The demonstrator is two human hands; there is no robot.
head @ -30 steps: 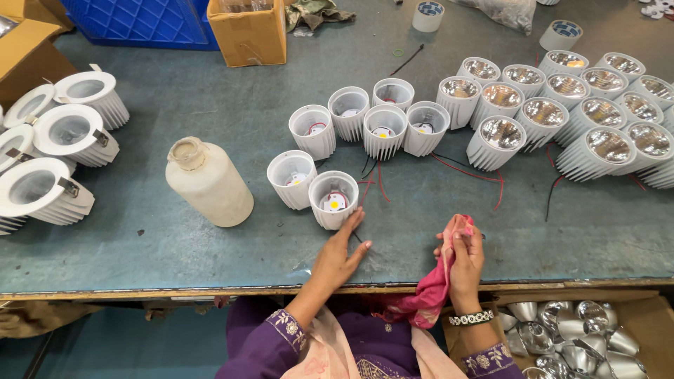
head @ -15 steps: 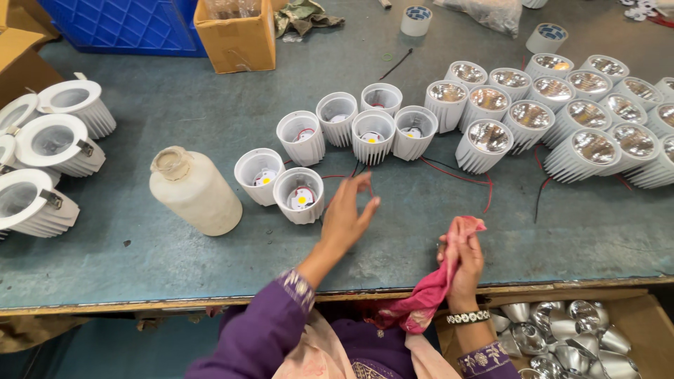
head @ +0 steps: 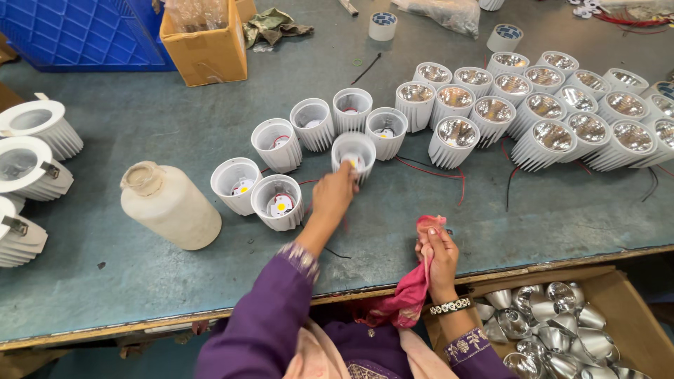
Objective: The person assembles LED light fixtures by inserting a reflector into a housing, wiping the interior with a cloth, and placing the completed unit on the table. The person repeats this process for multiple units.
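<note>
Left grip: left hand (head: 334, 192) reaches up the middle of the frame, fingers closed on the near rim of a white lamp housing (head: 353, 153), thumb tip at its opening.
Right grip: right hand (head: 438, 254) rests at the counter's near edge, lower centre-right, fingers closed around a pink cloth (head: 407, 295) that hangs down off the edge.
Held housing: upright, open end up, finned white wall, a small yellow chip visible inside; it stands in the centre of the frame, touching or just beside a like housing to its upper right.
Open housings: six more empty white housings (head: 276, 144) stand in a loose cluster left of and above the hand, two of them nearest the wrist.
Fitted lamps: rows of housings with shiny reflectors (head: 544, 144) fill the upper right, packed side by side, red and black wires trailing from them.
Bottle: cloudy white plastic bottle (head: 168, 205) lies tilted at centre left, near the two nearest housings.
Larger fixtures: white round fixtures (head: 35, 165) at the left edge.
Counter: grey-green counter (head: 562, 210) carries all of these.
Boxes: cardboard box (head: 206, 45) and blue crate (head: 84, 31) at upper left; a box of silver reflector cups (head: 554, 326) at lower right, below the counter edge.
</note>
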